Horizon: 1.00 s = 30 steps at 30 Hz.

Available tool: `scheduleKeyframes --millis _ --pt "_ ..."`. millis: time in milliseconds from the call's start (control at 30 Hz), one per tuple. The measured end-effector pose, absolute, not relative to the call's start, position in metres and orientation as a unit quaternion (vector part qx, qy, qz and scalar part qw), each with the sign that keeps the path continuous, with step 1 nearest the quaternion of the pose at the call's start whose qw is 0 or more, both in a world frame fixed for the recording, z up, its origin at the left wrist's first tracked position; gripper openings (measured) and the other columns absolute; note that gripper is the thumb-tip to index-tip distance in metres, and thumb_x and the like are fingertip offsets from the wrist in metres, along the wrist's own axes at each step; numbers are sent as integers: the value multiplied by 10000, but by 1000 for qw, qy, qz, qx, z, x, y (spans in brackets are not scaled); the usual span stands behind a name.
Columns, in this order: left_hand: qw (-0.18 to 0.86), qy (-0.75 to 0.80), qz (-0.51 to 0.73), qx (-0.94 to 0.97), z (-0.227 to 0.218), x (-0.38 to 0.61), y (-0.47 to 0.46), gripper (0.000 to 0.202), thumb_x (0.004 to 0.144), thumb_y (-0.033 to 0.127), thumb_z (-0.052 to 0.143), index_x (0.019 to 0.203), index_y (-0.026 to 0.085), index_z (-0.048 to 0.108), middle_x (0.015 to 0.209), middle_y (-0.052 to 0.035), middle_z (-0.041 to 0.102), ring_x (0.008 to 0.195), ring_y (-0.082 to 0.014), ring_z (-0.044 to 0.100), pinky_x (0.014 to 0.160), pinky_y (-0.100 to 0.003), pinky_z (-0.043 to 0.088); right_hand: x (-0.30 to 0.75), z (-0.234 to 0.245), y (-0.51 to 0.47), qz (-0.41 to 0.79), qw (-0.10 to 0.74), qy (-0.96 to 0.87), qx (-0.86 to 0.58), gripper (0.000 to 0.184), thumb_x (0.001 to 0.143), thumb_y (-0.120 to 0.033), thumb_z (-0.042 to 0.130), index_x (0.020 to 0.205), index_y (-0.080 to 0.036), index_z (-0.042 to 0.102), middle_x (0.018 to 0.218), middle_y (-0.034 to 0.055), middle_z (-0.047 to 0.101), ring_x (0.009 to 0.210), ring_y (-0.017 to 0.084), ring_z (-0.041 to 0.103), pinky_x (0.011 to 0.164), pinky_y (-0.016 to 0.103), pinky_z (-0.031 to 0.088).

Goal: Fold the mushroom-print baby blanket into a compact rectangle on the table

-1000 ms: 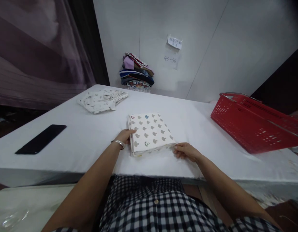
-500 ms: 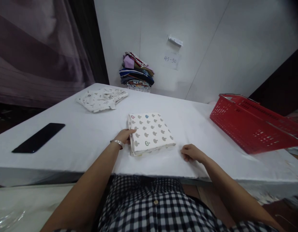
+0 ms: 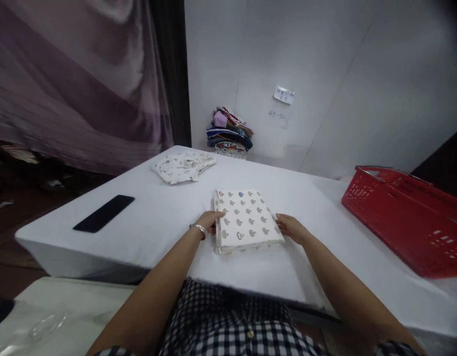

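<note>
A folded white cloth (image 3: 247, 217) with grey mushroom prints and a few coloured ones lies flat on the white table. My left hand (image 3: 210, 220) grips its left edge, thumb on top and the other fingers partly hidden beneath. At the opposite edge, my right hand (image 3: 290, 226) holds the cloth's right side, its fingertips partly out of sight. A silver bracelet (image 3: 199, 230) circles my left wrist.
A white printed garment (image 3: 182, 168) lies at the back left of the table (image 3: 158, 207), with a black phone-like slab (image 3: 104, 213) nearer. On the right stands a red plastic basket (image 3: 399, 217). Stacked folded fabrics (image 3: 230, 133) rise by the wall.
My right hand has moved from the bare tabletop to the cloth's right edge. My left hand stays on the left edge. The camera view has shifted, moving everything right and down.
</note>
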<state>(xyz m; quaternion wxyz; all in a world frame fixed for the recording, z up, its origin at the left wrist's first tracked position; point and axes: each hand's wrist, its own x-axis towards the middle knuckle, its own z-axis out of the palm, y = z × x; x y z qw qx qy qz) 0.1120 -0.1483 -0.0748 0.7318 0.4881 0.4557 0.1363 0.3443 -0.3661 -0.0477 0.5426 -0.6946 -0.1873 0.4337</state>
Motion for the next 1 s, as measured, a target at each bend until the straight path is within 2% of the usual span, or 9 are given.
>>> scheduleKeyframes --millis 100,167,267,367,533,633,800,900,1000 --pt "735 456 134 483 -72 111 -150 260 624 266 706 819 115 627 776 -120 697 699 -235 659 610 -343 540 349 -50 -345 485 514 -181 -685 393 764 -480 622 957 -139 604 927 110 668 757 177 635 665 279 521" --pt "741 456 132 475 -68 110 -153 231 630 254 699 800 114 631 775 -119 698 712 -232 660 616 -335 543 351 -48 -336 521 495 -181 -671 428 753 -504 624 956 -128 607 932 124 673 806 200 640 725 306 521" --pt "750 458 128 460 -60 110 -156 206 630 237 695 783 115 631 779 -118 698 723 -231 659 621 -328 546 351 -42 -329 588 481 -179 -626 390 762 -446 631 958 -111 599 948 140 674 859 210 642 814 330 505" --pt "763 449 126 448 -50 110 -161 219 620 234 704 792 120 631 795 -112 700 747 -227 659 640 -317 547 350 -36 -324 577 470 -170 -646 302 744 -338 641 940 -112 595 895 122 686 814 207 649 786 335 514" --pt "760 412 149 480 -36 114 -174 320 601 254 735 864 127 603 836 -106 696 752 -222 656 619 -311 536 355 -23 -322 477 426 -250 -727 288 674 -307 676 907 -158 595 833 72 687 738 194 637 636 288 500" --pt "717 425 181 522 -31 121 -187 440 586 302 758 944 148 552 917 -114 684 752 -228 653 577 -315 521 357 -9 -320 409 371 -307 -775 262 696 -332 646 888 -164 586 847 70 677 743 198 619 600 276 464" --pt "663 405 228 586 -31 146 -211 488 572 340 777 950 167 522 986 -120 655 821 -229 640 602 -290 500 340 15 -320 152 198 -441 -862 111 730 -282 585 756 -179 551 787 70 637 730 196 568 609 270 383" --pt "644 373 266 613 -32 161 -228 471 566 307 784 939 170 531 954 -98 652 862 -221 624 686 -296 489 315 20 -329 9 108 -521 -846 100 775 -236 518 848 -173 545 868 91 620 772 199 563 641 271 373" --pt "631 367 292 618 -32 171 -242 463 577 274 774 951 163 524 951 -82 643 871 -211 610 741 -309 472 291 18 -341 -87 43 -575 -812 245 823 -183 414 1035 -132 526 977 128 597 853 228 566 668 296 404"
